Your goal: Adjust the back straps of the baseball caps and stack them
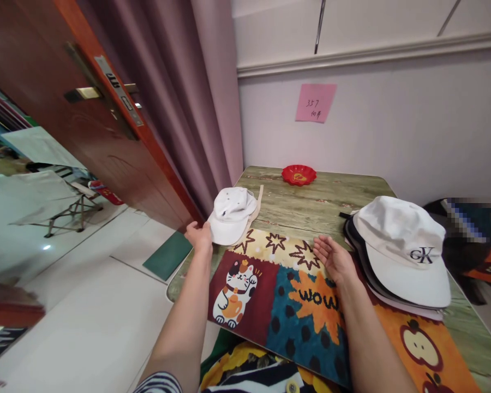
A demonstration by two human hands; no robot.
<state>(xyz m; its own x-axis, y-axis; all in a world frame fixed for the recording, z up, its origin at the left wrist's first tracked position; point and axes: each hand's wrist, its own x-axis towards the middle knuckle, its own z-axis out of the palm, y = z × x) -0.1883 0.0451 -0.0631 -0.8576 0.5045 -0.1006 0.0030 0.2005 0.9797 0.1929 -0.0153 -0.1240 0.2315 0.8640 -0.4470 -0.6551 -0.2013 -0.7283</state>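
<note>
My left hand (199, 236) is at the left side of a white cap (232, 212) with a small dark logo. Its fingers are bent in against the brim edge, partly hidden. Under this cap a beige strap and brim (254, 214) stick out. My right hand (334, 256) hovers over a colourful placemat (265, 295), fingers loosely stretched and nothing in them. The mat shows a cat, stars and the word WOW. To the right of that hand, a white CK cap (401, 245) tops a stack of darker and pale caps.
A red scalloped dish (299, 175) sits at the back of the wood-patterned table (327, 204). An orange mat with apples (423, 349) lies under the cap stack. A pink note (316, 102) is on the wall. At left stand a brown door (118, 136), a curtain (188, 82) and a folding chair (53, 191).
</note>
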